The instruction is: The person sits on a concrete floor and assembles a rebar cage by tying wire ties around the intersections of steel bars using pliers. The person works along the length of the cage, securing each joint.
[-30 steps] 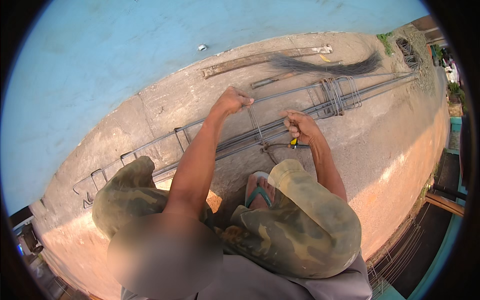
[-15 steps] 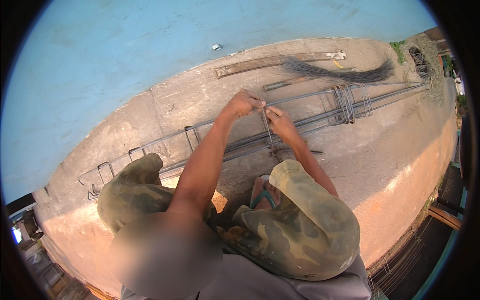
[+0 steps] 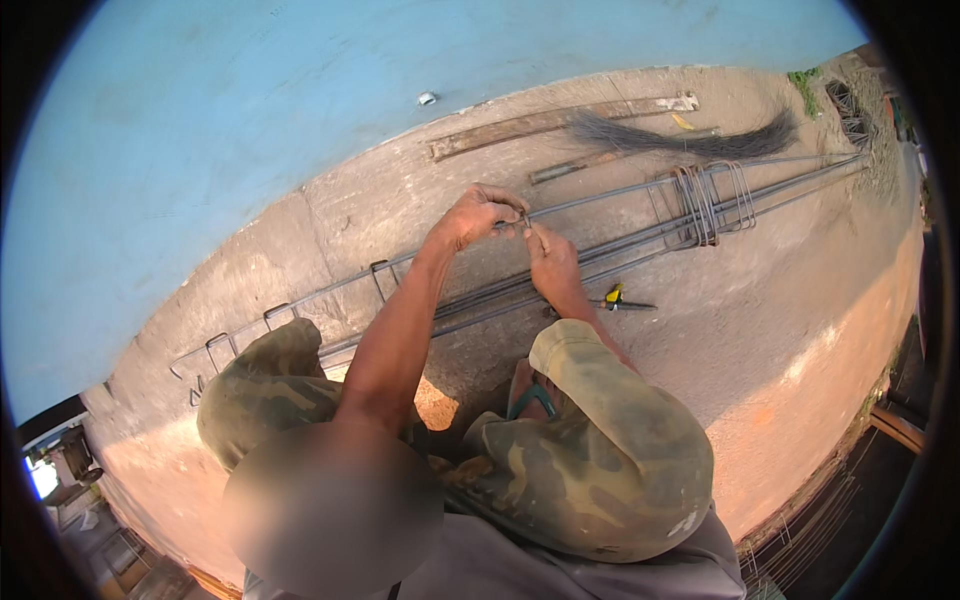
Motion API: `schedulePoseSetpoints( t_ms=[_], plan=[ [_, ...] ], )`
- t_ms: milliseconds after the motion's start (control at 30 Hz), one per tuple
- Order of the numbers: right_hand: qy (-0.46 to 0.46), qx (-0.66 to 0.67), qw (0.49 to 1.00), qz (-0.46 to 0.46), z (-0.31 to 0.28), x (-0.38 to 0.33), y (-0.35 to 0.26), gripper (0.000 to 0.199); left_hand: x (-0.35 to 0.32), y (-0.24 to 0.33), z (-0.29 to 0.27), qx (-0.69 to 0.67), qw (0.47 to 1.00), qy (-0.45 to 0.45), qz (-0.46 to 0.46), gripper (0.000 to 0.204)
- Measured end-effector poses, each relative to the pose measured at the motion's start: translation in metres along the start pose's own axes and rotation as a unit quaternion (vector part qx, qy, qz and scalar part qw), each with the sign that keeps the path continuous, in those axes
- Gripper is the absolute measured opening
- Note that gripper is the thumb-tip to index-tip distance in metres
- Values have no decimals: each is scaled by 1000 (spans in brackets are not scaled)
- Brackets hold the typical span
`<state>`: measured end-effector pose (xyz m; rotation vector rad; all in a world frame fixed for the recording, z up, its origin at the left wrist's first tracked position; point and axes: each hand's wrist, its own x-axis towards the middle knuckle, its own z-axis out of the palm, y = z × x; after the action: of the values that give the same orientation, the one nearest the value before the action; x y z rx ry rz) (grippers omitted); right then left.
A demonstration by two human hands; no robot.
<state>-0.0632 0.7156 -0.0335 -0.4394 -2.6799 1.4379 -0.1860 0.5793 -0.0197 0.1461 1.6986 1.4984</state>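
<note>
A long cage of steel bars lies across the ground before me, with bent stirrups on it. My left hand is closed at the uppermost bar, its fingertips pinching a stirrup's corner. Just right of it, my right hand pinches the same stirrup from the near side, hiding most of it. The fingertips almost meet; any tie wire between them is too small to make out. Beside my right forearm lies a dark hand tool with a yellow part, partly hidden by the arm.
Bunched stirrups hang on the bars at right; spaced ones stand at left. Beyond lie a bundle of thin dark wire and a narrow plank, near a blue wall. My camouflage-clad knees flank the near side.
My right hand has turned more upright and now covers the stirrup that showed below it. The left fingers have curled in more. A yellow part of the tool has come into sight.
</note>
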Motion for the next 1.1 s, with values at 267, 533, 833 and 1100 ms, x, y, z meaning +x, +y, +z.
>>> schedulePoseSetpoints(
  t_ms=[267,533,833,1100],
  plan=[
    [27,-17,999,-23,9,-1,13,21,17,1,-10,-17,995,-83,-58,29],
    [8,83,997,-7,7,-1,16,23,31,5,-22,64,975,-187,-100,24],
    [-19,100,995,-17,-1,0,12,26,13,-4,10,477,866,-1,149,15],
    [-10,88,996,-28,0,-2,5,23,-5,-25,37,553,792,189,176,29]
  ],
)
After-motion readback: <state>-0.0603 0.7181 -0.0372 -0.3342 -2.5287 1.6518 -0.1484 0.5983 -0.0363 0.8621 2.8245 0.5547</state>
